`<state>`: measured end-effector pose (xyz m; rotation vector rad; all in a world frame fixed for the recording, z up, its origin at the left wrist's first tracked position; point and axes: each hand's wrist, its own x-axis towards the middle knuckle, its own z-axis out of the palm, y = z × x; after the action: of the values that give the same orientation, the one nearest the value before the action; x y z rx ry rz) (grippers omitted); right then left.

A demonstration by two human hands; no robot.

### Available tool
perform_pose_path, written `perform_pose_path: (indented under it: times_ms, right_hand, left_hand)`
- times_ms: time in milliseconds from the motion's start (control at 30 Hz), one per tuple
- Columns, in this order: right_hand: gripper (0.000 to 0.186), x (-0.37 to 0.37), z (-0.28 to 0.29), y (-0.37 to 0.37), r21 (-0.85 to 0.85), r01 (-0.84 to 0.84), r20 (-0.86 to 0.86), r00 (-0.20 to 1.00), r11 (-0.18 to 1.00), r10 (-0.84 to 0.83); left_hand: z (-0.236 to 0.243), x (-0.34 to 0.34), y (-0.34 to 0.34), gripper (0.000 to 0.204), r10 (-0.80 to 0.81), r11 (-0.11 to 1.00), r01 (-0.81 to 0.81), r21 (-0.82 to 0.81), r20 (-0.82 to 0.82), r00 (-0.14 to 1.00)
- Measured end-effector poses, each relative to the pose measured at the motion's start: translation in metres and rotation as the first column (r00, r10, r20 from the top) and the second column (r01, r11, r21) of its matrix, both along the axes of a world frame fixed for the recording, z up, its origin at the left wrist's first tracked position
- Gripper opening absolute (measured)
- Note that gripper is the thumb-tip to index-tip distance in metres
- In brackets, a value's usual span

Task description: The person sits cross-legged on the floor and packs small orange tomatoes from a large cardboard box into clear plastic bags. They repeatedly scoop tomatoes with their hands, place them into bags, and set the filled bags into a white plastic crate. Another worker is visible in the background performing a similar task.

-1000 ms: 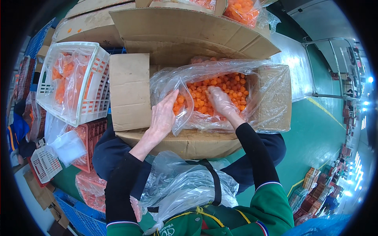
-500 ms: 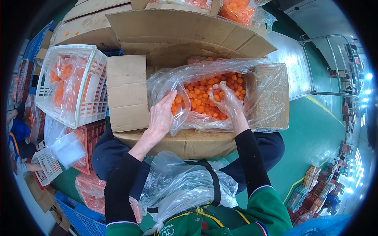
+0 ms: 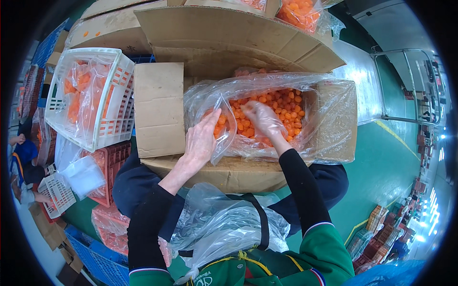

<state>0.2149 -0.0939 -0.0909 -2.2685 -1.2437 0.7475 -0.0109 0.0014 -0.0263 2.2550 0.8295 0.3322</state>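
In front of me stands an open cardboard box (image 3: pixel 159 112) lined with clear plastic film (image 3: pixel 286 82). Small round orange fruits (image 3: pixel 281 102), glossy like candied ones, fill it. My left hand (image 3: pixel 200 140) grips the edge of a small clear plastic bag (image 3: pixel 228 138) at the box's left side. Some orange fruits show in or behind that bag. Above the loose fruits is my right hand (image 3: pixel 263 121) in a thin clear glove, its fingers curled close to the bag's mouth. What those fingers hold, if anything, is hidden.
A white plastic crate (image 3: pixel 98 128) with bagged orange fruits stands at the left, above a red crate (image 3: pixel 117 164). More cardboard and a fruit-filled bag (image 3: pixel 300 14) lie beyond the box. A metal cart frame (image 3: pixel 410 86) stands at right. Another person's hand (image 3: pixel 42 198) shows far left.
My right hand has moved left across the fruits toward the small bag, its fingers now curled. My left hand keeps its grip on the bag. The whole view has shifted slightly.
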Motion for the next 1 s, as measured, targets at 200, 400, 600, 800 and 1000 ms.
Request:
perform_pose_path:
  times_ms: [200,400,600,800,1000]
  right_hand:
    - [0.029,0.005,-0.01,0.006,-0.358,-0.017,0.177,0.981,0.934,0.086]
    - [0.035,0.019,0.027,-0.002,-0.367,0.104,-0.177,0.968,0.924,-0.179]
    - [0.023,-0.007,0.009,-0.021,-0.089,-0.248,0.102,0.961,0.965,0.256]
    - [0.012,-0.007,-0.011,-0.018,-0.248,-0.225,0.2,0.94,0.942,0.277]
    - [0.023,-0.003,0.032,-0.025,-0.366,0.619,-0.92,-0.131,0.695,-0.368]
  left_hand:
    - [0.0,0.001,0.0,0.056,0.004,1.0,-0.004,0.006,0.026,1.0]
    - [-0.002,-0.001,-0.001,0.056,-0.002,1.0,0.002,0.01,0.011,1.0]
    - [-0.001,0.001,-0.001,0.054,-0.014,1.0,0.013,0.013,0.014,1.0]
    - [0.0,0.004,0.0,0.051,-0.02,0.999,0.019,0.026,0.034,0.999]
    - [0.0,0.002,-0.001,0.05,0.003,1.0,-0.004,0.017,0.012,1.0]
